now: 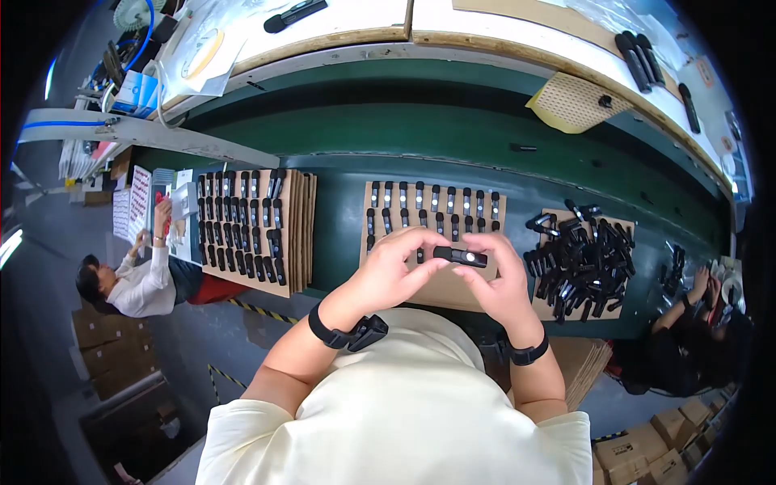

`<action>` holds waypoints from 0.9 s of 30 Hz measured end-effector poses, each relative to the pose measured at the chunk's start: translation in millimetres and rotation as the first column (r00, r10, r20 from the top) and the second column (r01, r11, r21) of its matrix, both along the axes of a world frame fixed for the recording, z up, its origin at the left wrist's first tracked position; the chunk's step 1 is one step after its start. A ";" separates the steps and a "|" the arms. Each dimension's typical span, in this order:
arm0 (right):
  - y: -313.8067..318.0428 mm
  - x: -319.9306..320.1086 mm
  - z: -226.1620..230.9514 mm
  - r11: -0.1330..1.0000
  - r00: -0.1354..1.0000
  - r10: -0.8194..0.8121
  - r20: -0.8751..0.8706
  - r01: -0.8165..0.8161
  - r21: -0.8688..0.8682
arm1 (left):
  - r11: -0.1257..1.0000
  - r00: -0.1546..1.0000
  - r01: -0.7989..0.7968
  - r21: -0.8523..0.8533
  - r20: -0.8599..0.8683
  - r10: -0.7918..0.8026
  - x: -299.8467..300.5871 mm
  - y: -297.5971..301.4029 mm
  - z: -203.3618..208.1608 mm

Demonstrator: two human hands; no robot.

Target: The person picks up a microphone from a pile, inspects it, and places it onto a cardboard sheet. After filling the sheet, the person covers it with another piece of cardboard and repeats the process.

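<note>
A small black clip-on microphone (461,256) with a dark rounded tip and a pale round mark lies level between my hands. My left hand (396,268) pinches its tip end between thumb and fingers. Its other end is gripped by my right hand (499,280) in the same way. Below them is a brown cardboard sheet (449,289), its far part lined with upright rows of similar microphones (419,194). My hands cover part of the nearest row. To the right, a loose heap of black microphones (580,263) sits on another cardboard sheet.
At left, a stack of cardboard sheets (304,234) carries more rows. The green bench (339,186) runs beneath everything, with a white shelf (339,26) beyond. A person (141,279) works at far left, another (687,331) at far right. A yellowish perforated sheet (570,103) overhangs the shelf edge.
</note>
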State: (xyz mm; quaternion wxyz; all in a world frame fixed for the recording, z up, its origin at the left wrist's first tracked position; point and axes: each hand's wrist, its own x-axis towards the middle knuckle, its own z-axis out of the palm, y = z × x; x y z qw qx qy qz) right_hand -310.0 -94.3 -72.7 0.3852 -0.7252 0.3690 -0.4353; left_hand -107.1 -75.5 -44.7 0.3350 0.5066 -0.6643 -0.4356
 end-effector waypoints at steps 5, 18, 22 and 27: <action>32.9 9.3 9.4 0.945 0.991 -0.033 0.133 -0.012 0.327 | 0.984 0.998 0.067 -0.164 -0.010 -0.070 19.3 19.5 11.2; 78.4 48.2 47.1 0.997 0.997 -0.070 0.011 0.070 -0.038 | 0.967 0.984 0.112 -0.227 -0.111 -0.140 55.6 52.4 29.3; 83.9 54.8 51.0 0.994 0.998 -0.063 0.012 0.063 -0.094 | 0.948 0.975 0.099 -0.304 -0.161 -0.154 60.1 56.2 29.5; 86.8 61.2 56.9 0.990 0.998 -0.058 0.002 0.058 -0.129 | 0.913 0.975 0.116 -0.391 -0.131 -0.180 65.7 57.4 29.6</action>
